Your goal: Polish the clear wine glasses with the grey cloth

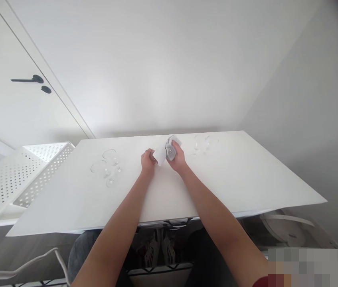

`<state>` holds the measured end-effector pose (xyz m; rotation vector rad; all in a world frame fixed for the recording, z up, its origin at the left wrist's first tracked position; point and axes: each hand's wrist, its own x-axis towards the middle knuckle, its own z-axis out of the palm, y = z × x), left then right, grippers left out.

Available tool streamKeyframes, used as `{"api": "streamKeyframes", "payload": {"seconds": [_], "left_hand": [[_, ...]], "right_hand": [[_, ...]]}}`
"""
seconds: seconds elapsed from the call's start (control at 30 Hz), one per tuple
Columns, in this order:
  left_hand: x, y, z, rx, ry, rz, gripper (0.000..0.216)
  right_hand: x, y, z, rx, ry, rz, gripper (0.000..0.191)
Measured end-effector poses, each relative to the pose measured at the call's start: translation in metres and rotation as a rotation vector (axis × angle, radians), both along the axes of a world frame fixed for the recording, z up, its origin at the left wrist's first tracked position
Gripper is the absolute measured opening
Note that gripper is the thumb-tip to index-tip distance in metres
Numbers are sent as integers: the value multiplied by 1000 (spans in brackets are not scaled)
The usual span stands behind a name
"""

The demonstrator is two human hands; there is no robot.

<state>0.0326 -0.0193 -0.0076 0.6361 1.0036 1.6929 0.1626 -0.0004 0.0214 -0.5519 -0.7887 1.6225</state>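
Over the far middle of the white table, my two hands hold a clear stemmed glass and a white wiping cloth or paper. My left hand is closed around the glass at its left end. My right hand is closed on the white cloth, pressing it around the other end, where a round shape like the glass's foot shows. The cloth and my fingers hide most of the glass.
Clear stemmed glasses stand in a group on the table's left part. More clear glasses stand at the back right. A white perforated rack is beyond the left edge. A wall rises behind, with a door handle at left.
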Motion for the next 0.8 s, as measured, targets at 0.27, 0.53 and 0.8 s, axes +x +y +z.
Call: {"api": "streamKeyframes", "payload": {"seconds": [0.27,0.53,0.8], "left_hand": [[-8,2,-1,-22,-31,254,30],[8,-2,-3,58,191,1,36],[3,-3,-3,184,125,-93,53]], "right_hand": [[4,-6,-6,509,-798,-512,48],[-15,5,-15,139,-378,-198,49],[-8,1,-11,280,-543,-109,35]]}}
